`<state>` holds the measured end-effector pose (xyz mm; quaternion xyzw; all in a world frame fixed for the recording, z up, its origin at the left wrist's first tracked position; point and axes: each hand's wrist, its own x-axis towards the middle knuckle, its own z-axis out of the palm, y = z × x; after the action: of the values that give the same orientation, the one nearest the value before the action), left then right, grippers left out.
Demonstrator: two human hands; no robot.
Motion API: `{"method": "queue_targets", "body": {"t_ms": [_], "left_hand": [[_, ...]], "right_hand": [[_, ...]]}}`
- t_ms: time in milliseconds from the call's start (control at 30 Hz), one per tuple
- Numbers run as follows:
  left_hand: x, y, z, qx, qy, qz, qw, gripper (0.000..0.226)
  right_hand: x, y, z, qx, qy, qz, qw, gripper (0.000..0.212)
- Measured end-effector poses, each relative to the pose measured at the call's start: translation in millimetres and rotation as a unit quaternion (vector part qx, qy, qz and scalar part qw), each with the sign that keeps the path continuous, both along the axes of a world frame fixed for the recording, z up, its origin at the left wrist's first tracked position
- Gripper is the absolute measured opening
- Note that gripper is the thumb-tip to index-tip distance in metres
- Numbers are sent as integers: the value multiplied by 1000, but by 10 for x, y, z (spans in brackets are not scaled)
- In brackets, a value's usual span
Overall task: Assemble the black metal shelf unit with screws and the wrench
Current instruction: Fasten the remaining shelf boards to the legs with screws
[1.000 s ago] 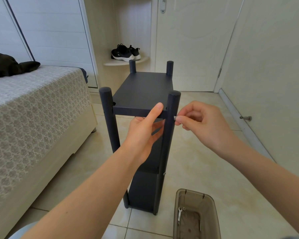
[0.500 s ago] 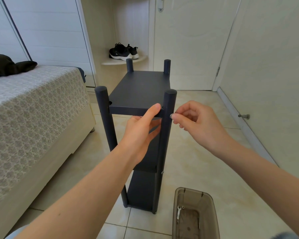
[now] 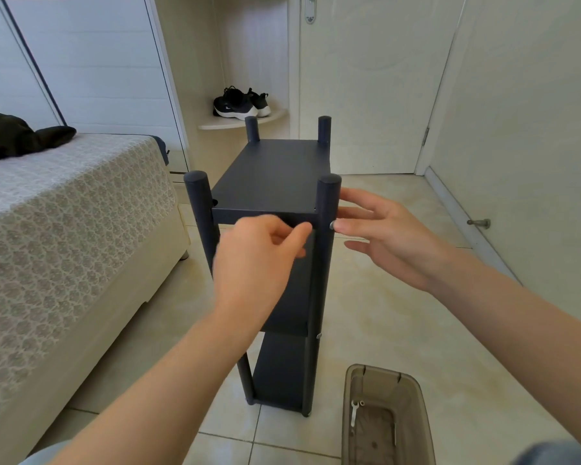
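Note:
The black metal shelf unit (image 3: pixel 275 172) stands upright on the tiled floor in front of me, with four round posts. My left hand (image 3: pixel 259 260) is at the front lip of the top shelf beside the front right post (image 3: pixel 326 209), thumb on the lip and fingers curled underneath. A silver screw (image 3: pixel 332 225) sticks out of that post's right side. My right hand (image 3: pixel 383 236) is just right of the screw with its fingers spread and straight, holding nothing. A small white wrench (image 3: pixel 354 412) lies in the brown plastic bin (image 3: pixel 413 380).
A bed (image 3: pixel 64 213) with a patterned cover runs along the left, close to the shelf unit. The bin sits on the floor at the lower right. A door and wall close off the right side, with a doorstop (image 3: pixel 480 223) low on the wall. Black shoes (image 3: pixel 240 102) sit on a corner ledge behind.
My right hand has let go of the screw and spread its fingers; the screw stays in the post. My left hand stays at the shelf's front lip, fingers curled more.

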<state>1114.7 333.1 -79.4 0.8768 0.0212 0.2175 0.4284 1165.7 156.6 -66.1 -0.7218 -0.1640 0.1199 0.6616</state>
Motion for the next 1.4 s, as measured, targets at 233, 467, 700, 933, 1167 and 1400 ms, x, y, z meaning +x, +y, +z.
{"method": "queue_targets", "body": {"t_ms": [233,467,700,933,1167,1400], "left_hand": [[138,-19,18,223,-188,-9,956,51],[271,-33,54,190,-175,-22,966,39],[225,-75,47,196,-172,-13,965,34],[185,-104,0,239,-173,21,955,38],[220,-109,-88,282,-181,32,942,57],[248,-54,-151,283,-208,44,935,53]], "right_hand": [[35,-8,42,25,48,17,998,44],[93,-18,13,57,77,21,995,42],[109,292,-46,98,89,-38,990,32],[149,272,-18,84,107,-18,991,36],[139,228,-49,91,104,5,990,33],[84,9,-173,51,113,-22,992,32]]}}
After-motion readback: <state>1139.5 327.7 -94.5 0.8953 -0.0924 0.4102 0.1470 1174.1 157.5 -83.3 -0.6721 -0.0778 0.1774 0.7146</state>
